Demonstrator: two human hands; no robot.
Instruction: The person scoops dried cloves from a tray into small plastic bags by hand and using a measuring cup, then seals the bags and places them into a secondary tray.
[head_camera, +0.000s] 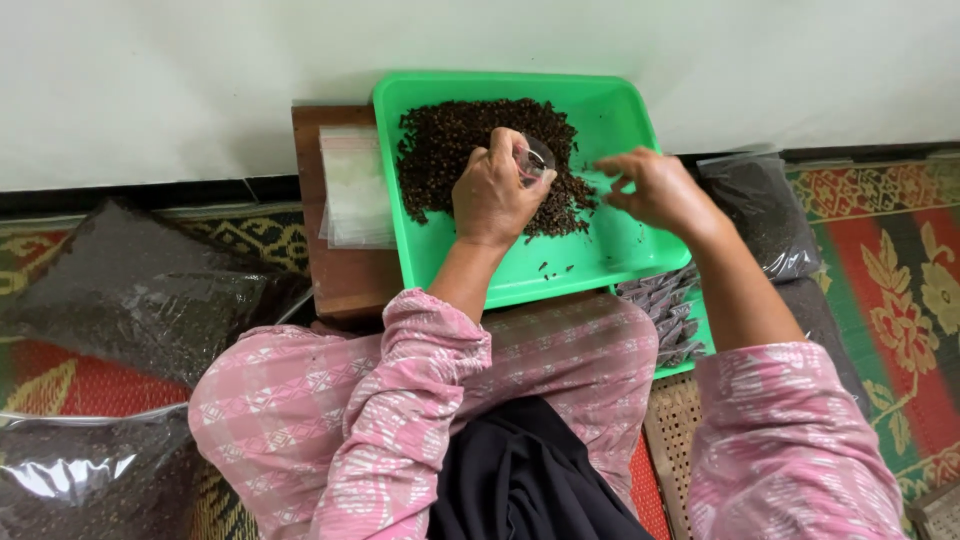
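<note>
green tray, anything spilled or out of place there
Nothing serious. A few dark grains lie loose on the green tray, apart from the main pile, near its front edge. The left hand holds a small clear cup over the pile.

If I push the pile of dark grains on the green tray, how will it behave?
The dark grains look loose and small, so they would probably scatter and roll, as some strays already lie apart. The green tray has a raised rim, which should likely contain them.
</note>
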